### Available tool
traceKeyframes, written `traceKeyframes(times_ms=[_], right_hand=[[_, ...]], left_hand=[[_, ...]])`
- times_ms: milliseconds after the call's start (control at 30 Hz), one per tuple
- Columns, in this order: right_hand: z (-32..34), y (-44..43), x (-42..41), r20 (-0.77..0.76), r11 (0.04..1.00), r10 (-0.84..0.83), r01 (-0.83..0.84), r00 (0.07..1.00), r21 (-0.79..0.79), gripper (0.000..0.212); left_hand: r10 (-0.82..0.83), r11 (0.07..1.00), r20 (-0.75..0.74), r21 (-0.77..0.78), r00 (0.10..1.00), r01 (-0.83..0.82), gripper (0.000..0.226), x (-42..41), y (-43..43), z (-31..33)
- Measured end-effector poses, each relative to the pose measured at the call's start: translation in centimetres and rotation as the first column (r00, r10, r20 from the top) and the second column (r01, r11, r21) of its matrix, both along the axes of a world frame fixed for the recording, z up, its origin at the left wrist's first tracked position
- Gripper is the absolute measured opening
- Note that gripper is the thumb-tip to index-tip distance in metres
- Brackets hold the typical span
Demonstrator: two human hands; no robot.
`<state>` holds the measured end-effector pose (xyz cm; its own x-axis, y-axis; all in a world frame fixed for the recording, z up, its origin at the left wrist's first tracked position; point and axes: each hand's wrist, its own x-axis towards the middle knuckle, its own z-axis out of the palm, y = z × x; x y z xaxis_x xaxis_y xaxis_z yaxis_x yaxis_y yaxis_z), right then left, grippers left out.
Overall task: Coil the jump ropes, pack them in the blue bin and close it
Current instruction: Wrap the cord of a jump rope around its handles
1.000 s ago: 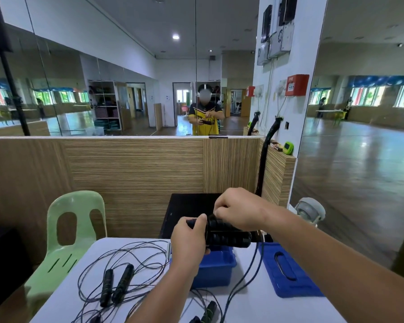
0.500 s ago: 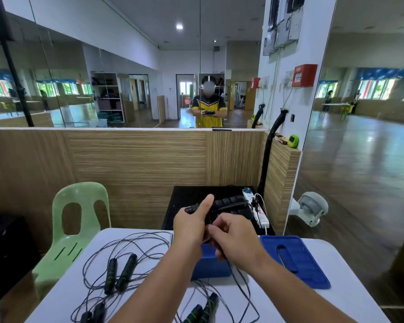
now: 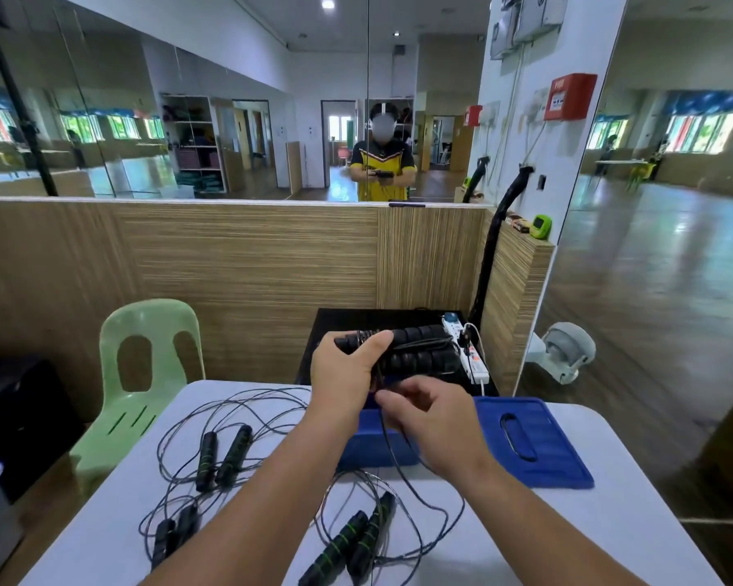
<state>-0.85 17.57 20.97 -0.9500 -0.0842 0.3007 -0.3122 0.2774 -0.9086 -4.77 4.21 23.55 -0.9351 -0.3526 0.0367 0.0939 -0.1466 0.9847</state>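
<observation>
Head view shows the fingers of the left hand (image 3: 345,374) curled round a pair of black handles (image 3: 411,351), thumb over the top, holding them side by side in the air above the far edge of the table (image 3: 610,522). A few turns of thin cord (image 3: 392,448) already cross the handles. Just below, the fingertips (image 3: 392,401) of the right hand (image 3: 436,420) are bent in and seem to pinch that same cord close under the handles. From there it drops in front of the blue bin (image 3: 369,456) and runs into a slack loop on the tabletop.

From where I stand, this looks like the coiling step, midway through one rope, with a fair length left to take up. The next move calls for the right hand to carry the cord up and around the handles under light tension, so the turns lie snug and do not slip off the ends.

The bin sits open just behind the wrists, its inside hidden from here, and its lid (image 3: 534,441) lies flat just to the right of it. Three more jump ropes (image 3: 223,456) sprawl uncoiled across the near and left parts of the table, cords overlapping, so most of the packing looks undone. A green chair (image 3: 145,374) stands at the table's left.
</observation>
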Motion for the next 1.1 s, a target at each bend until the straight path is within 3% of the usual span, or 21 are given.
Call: traceKeyframes(times_ms=[100,233,333,400,467,533,667,733,867,933,1067,1100], right_hand=[[-0.9,0.6,-0.2,0.073,0.991,0.042,-0.033,0.996,-0.13,0.022],[-3.4,1.4,-1.7,0.321,0.943,0.06,0.052,0.945,-0.329,0.023],[-6.5,1.7,-3.9,0.492,0.984,0.04,0.052,0.87,-0.172,0.014],[-8.8,1.8,-5.5,0.467,0.991,0.038,-0.093,0.883,0.095,0.015],[-10.8,1.6,-6.8,0.422,0.826,0.031,-0.261,0.906,0.5,0.019],[-12.9,1.5,-7.8,0.462,0.576,-0.023,-0.366,0.887,0.731,0.02],[-15.8,1.4,-6.3,0.633,0.316,-0.15,-0.57,0.759,0.759,0.048],[-16.5,1.8,-4.6,0.66,0.254,-0.211,-0.612,0.721,0.749,0.04],[-18.1,2.9,-3.6,0.728,0.277,-0.189,-0.675,0.659,0.683,0.008],[-17.8,2.9,-4.3,0.738,0.327,-0.162,-0.67,0.655,0.667,0.01],[-14.0,2.5,-5.9,0.671,0.539,-0.164,-0.504,0.723,0.675,0.01],[-13.1,2.5,-6.3,0.615,0.49,-0.147,-0.484,0.774,0.725,0.014]], left_hand=[[0.002,1.0,-0.007,0.018,1.0,-0.002,0.042,0.2,-0.1,-0.4],[-0.007,1.0,-0.001,-0.003,1.0,0.007,0.034,1.0,-0.8,-1.4],[-0.035,0.999,0.022,0.006,0.999,0.035,0.03,1.8,-1.1,-1.9],[-0.031,0.999,0.03,-0.016,0.999,0.032,0.034,2.3,-1.5,-2.2],[-0.031,0.999,0.039,-0.036,0.999,0.032,0.036,2.7,-1.8,-2.7],[-0.027,0.998,0.058,-0.049,0.998,0.03,0.033,3.1,-2.2,-3.0],[-0.005,0.998,0.081,-0.054,0.997,0.01,0.03,3.5,-2.6,-3.3],[-0.001,0.999,0.085,-0.053,0.996,0.005,0.033,3.7,-2.7,-3.4],[0.014,0.996,0.074,-0.093,0.997,-0.007,0.032,3.7,-3.0,-3.6],[0.019,0.994,0.074,-0.104,0.997,-0.011,0.034,3.6,-3.1,-3.6],[0.014,0.994,0.064,-0.114,0.998,-0.007,0.035,3.4,-3.3,-3.2],[0.011,0.994,0.058,-0.114,0.998,-0.004,0.033,3.2,-3.3,-3.0]])
